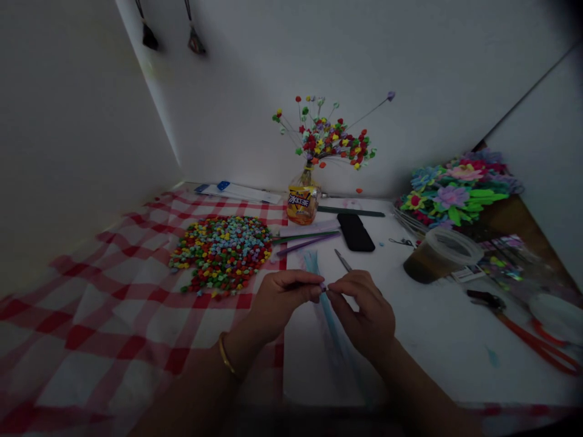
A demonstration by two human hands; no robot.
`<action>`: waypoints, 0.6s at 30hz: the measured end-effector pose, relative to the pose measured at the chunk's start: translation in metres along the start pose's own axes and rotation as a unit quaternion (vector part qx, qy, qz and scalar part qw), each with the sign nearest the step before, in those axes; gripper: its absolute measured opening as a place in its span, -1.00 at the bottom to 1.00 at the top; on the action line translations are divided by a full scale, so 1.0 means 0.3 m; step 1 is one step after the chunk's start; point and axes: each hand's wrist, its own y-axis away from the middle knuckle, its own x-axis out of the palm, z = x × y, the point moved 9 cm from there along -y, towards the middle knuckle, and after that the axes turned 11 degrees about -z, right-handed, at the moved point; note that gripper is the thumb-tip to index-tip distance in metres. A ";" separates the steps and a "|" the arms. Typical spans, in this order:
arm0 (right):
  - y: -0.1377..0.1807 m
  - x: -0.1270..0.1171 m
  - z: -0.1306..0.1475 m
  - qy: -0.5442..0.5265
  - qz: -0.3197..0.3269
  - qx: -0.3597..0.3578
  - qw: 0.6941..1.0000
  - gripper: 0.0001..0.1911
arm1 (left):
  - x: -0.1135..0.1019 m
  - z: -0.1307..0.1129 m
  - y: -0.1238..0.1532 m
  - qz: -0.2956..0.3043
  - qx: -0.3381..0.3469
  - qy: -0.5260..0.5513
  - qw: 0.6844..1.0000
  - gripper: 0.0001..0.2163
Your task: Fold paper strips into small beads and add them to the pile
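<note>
My left hand (285, 300) and my right hand (362, 312) meet over the table, fingertips pinched together on a tiny purple piece (323, 287). A gold bangle (225, 354) sits on my left wrist. Under my hands lie pale blue paper strips (319, 273). A heap of small coloured paper stars (223, 252) lies on the red-checked cloth (91, 315) to the left. Behind it stands a bottle (302, 200) holding wire stems tipped with coloured stars (330, 136).
A black phone (355, 232), purple and green strips (310, 240) and a thin metal tool (342, 260) lie beyond my hands. At right are a lidded cup (439, 255), paper flowers (455, 188), red-handled pliers (523, 331) and a white dish (558, 315).
</note>
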 end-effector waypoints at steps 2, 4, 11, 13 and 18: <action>-0.003 -0.002 0.001 0.005 0.001 -0.003 1.000 -0.81 | 0.008 -0.008 0.004 0.015 0.012 -0.008 1.000 -0.88; -0.004 0.002 0.005 0.007 0.011 -0.009 1.000 -0.82 | 0.015 -0.012 0.008 0.025 0.015 -0.014 0.999 -0.88; -0.007 -0.003 0.014 0.010 0.009 -0.020 1.000 -0.80 | 0.012 -0.013 0.006 -0.002 -0.003 0.002 1.000 -0.88; -0.008 -0.002 0.013 0.012 0.010 -0.021 1.000 -0.81 | 0.012 -0.017 0.007 -0.005 0.000 -0.011 1.000 -0.90; -0.004 0.000 0.010 0.016 0.014 -0.020 1.000 -0.81 | 0.012 -0.023 0.011 -0.006 0.016 -0.034 0.999 -0.87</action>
